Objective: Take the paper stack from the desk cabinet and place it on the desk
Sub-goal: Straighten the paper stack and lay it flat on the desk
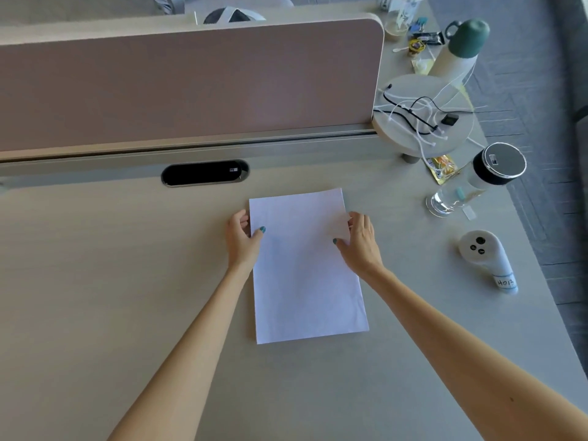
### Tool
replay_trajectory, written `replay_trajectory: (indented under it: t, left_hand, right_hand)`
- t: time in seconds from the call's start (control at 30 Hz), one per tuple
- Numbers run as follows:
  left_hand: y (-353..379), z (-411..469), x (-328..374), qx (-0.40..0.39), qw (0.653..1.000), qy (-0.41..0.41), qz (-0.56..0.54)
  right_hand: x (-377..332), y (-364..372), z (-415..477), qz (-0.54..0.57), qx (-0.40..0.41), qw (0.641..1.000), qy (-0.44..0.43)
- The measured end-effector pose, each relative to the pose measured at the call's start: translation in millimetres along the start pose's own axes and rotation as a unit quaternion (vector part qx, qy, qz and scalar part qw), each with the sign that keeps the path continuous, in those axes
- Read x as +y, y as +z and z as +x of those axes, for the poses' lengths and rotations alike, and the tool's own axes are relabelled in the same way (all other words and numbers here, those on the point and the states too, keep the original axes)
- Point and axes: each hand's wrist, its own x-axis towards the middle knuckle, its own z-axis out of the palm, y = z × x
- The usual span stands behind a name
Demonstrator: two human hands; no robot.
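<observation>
A white paper stack [305, 275] lies flat on the light wooden desk [111, 281], its long side running away from me. My left hand [242, 241] grips the stack's left edge near the far end, thumb on top. My right hand [361, 243] holds the right edge opposite, thumb on the sheet and fingers curled at the side. The desk cabinet is out of view.
A pink partition [191, 84] closes the desk's far side, with a black cable slot [205, 173] below it. To the right stand a clear bottle with a black lid [474, 183], a white controller [486, 259], a round stand with cables [423, 119] and a green-capped flask [461, 49].
</observation>
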Motion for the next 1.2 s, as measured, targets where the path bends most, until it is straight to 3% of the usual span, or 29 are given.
replay_trajectory:
  t: [0.2, 0.43, 0.57, 0.7, 0.8, 0.87, 0.93, 1.0, 1.2]
  left_hand:
    - [-5.2, -45.3, -13.4, -0.020, 0.997, -0.013, -0.074]
    - [-6.9, -53.0, -20.0, -0.075, 0.997, -0.005, -0.037]
    - [0.8, -53.2, -19.7, -0.006, 0.989, 0.074, 0.130]
    - [10.5, -50.9, -25.6, -0.008, 0.918, 0.223, 0.328]
    - [14.8, -39.8, -29.8, -0.007, 0.870, 0.250, 0.424]
    - [17.1, -36.5, -28.5, 0.036, 0.887, 0.197, 0.415]
    - [16.5, -36.0, -26.5, 0.075, 0.935, 0.108, 0.329]
    - [14.3, -34.8, -28.0, 0.096, 0.958, 0.060, 0.263]
    - [15.0, -29.2, -19.9, 0.045, 0.979, 0.089, 0.176]
  right_hand:
    - [7.1, 1.9, -40.2, 0.043, -0.039, 0.998, -0.006]
    - [6.4, -4.6, -37.1, 0.011, -0.089, 0.996, -0.019]
    - [5.1, -1.4, -39.2, -0.139, -0.076, 0.979, -0.129]
    - [-6.3, 13.0, -33.9, -0.250, 0.031, 0.948, -0.195]
    - [-13.6, 21.0, -29.7, -0.238, 0.069, 0.950, -0.192]
    - [-13.1, 24.6, -28.4, -0.203, 0.061, 0.965, -0.156]
    - [-9.8, 24.9, -28.2, -0.133, 0.055, 0.986, -0.086]
    - [-4.9, 23.0, -26.6, -0.079, 0.054, 0.994, -0.043]
    - [-0.8, 12.1, -20.8, -0.015, 0.043, 0.998, -0.032]
